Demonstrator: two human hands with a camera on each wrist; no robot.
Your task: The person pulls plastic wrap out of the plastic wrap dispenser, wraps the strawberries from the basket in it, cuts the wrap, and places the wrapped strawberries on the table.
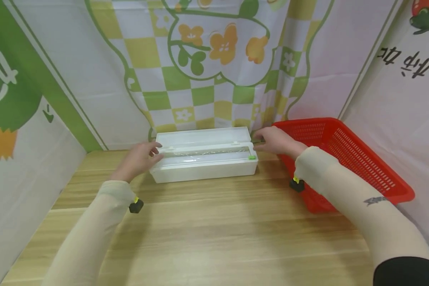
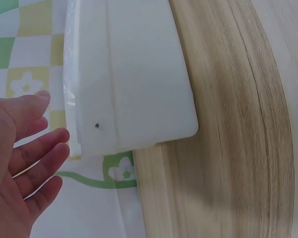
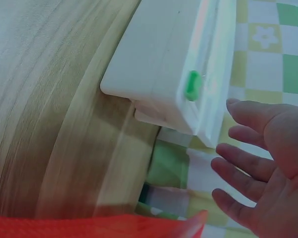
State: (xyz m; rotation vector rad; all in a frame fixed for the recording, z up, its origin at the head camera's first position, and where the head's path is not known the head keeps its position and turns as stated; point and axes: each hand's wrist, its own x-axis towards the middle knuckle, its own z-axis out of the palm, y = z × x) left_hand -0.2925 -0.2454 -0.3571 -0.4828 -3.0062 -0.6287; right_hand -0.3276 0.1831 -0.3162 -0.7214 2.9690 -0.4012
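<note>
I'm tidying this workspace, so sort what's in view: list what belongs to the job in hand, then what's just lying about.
Likely part of the job:
- open white box, between left hand and right hand
- its green tab

Apparently just about:
- red basket
- patterned cloth backdrop

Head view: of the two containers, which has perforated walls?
The red basket, on the right: its walls are full of small openings, whereas the long white box to its left has a solid front wall.
</note>
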